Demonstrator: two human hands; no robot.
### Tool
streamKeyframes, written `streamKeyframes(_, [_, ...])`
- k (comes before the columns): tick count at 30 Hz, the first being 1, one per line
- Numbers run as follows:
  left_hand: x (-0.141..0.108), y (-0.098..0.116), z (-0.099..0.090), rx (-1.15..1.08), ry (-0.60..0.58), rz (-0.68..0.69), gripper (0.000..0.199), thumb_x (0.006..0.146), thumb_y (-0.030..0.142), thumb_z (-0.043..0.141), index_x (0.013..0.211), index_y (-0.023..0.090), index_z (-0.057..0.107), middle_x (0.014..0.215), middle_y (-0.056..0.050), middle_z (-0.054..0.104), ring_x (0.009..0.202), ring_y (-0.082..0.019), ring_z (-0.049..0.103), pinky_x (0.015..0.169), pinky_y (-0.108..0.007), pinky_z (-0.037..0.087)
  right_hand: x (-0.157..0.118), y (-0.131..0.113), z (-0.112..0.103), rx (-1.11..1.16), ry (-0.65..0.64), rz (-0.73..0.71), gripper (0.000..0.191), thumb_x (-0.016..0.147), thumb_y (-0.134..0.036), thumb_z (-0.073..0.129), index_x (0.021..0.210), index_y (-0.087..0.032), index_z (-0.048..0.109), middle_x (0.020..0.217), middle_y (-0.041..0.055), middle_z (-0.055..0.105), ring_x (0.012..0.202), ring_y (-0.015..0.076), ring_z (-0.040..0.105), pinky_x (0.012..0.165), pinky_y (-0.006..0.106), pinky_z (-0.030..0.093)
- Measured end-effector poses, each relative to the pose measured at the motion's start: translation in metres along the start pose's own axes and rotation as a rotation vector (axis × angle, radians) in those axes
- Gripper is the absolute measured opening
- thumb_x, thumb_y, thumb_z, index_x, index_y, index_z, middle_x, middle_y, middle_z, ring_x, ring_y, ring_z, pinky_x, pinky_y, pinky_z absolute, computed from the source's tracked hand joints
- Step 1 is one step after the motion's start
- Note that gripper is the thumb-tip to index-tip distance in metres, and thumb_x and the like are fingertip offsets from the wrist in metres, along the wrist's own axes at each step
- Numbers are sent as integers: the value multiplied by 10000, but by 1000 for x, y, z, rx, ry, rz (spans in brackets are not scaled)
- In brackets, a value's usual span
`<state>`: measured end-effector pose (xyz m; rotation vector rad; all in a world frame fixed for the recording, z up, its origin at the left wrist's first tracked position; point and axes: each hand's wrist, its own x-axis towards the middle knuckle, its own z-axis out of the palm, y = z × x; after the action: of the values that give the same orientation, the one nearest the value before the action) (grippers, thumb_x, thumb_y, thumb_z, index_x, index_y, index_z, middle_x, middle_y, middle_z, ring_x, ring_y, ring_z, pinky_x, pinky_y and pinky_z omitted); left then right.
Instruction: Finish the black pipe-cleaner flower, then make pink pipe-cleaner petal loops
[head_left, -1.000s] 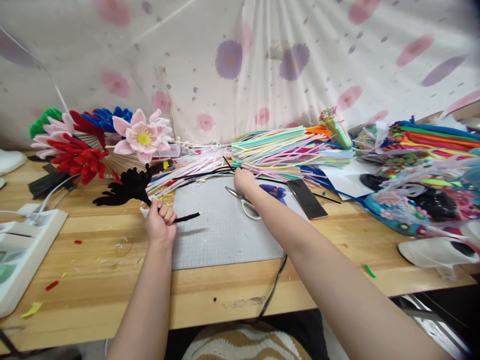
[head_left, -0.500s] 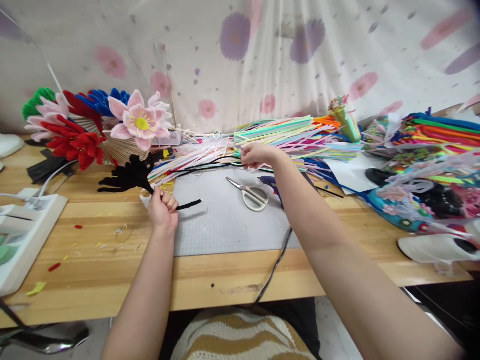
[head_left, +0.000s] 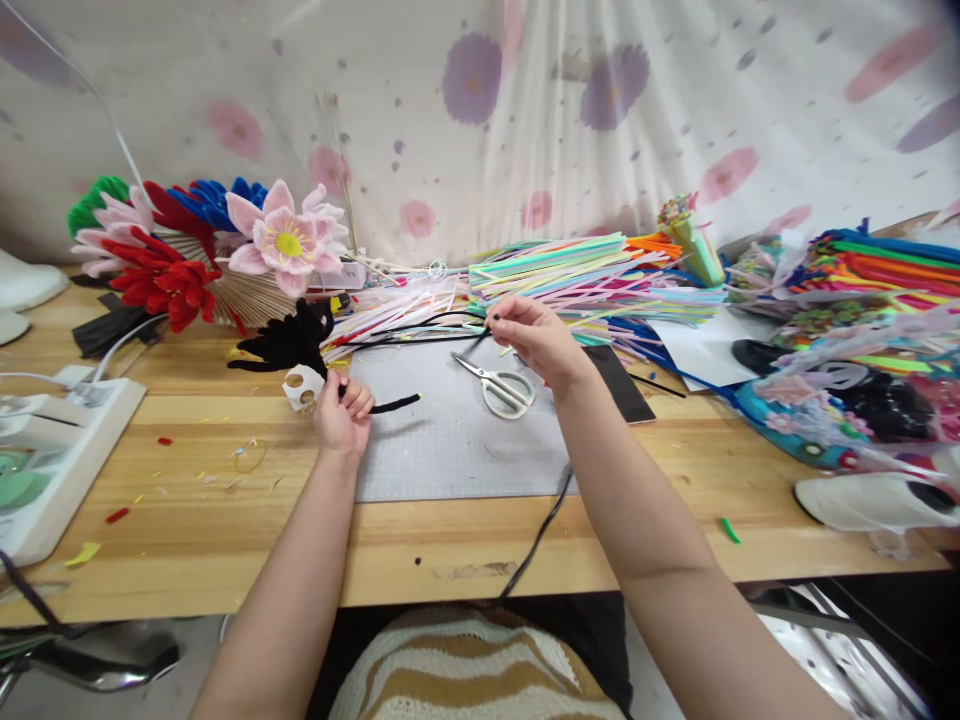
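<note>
My left hand (head_left: 343,415) is closed round the stem of a black pipe cleaner flower (head_left: 289,338). Its fuzzy petals fan out to the upper left, and one black pipe cleaner end pokes out to the right of my fist. Over the far edge of the grey cutting mat (head_left: 420,455), my right hand (head_left: 534,340) pinches a thin black pipe cleaner (head_left: 474,346), which hangs down to the left from the fingertips. Scissors with white handles (head_left: 504,392) lie on the mat just below my right hand. More black pipe cleaners (head_left: 420,338) stretch along the mat's far edge.
Pastel pipe cleaners (head_left: 555,265) are heaped along the back. Finished fuzzy flowers (head_left: 289,243) stand at the back left, near a white power strip (head_left: 82,470). Bagged supplies (head_left: 862,390) crowd the right. A black cable (head_left: 541,545) crosses the front edge.
My right hand has drawn back slightly from the pile and now shows a thin black strand in its fingers. My left hand, with the black flower, sits slightly further right in view.
</note>
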<state>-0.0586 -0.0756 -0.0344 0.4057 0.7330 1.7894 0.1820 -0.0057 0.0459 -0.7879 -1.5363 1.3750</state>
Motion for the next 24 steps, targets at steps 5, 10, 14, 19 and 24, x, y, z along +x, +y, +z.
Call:
streamKeyframes(5, [-4,-5,3,-30,-18,-25,278,862,314,523,657,170,404,447,89,211,352,-32,182,358,-152,170,-13,34,29,-209,-151,63,79,823,-272,498,818,-197,476,661,-47,542,621,79,541,627,210,438])
streamKeyframes(10, [-4,-11,4,-24,12,-27,297,836,342,567,651,173,408,470,79,260,379,-35,263,399,-151,248,-21,82,52,-659,-103,164,106,846,-265,469,872,-191,540,619,-50,535,581,98,489,623,231,378])
streamKeyframes(14, [-4,-16,2,-7,10,-22,302,828,352,578,647,174,414,470,81,245,373,-37,245,391,-155,232,-26,102,61,-668,-40,204,225,860,-235,447,1051,-194,559,704,-27,612,672,111,542,693,237,384])
streamKeyframes(19, [-6,-21,3,43,-73,-15,297,828,350,575,639,172,430,453,84,239,359,-39,229,374,-159,213,-23,112,69,-431,-101,267,194,815,-327,521,860,-160,610,636,-27,590,610,99,511,623,212,372])
streamKeyframes(24, [-4,-23,-4,381,-75,93,218,785,332,619,675,162,536,530,30,477,497,-81,491,509,-181,412,-21,109,63,-198,-23,306,160,751,-319,553,720,-163,541,576,-49,544,484,70,391,495,198,289])
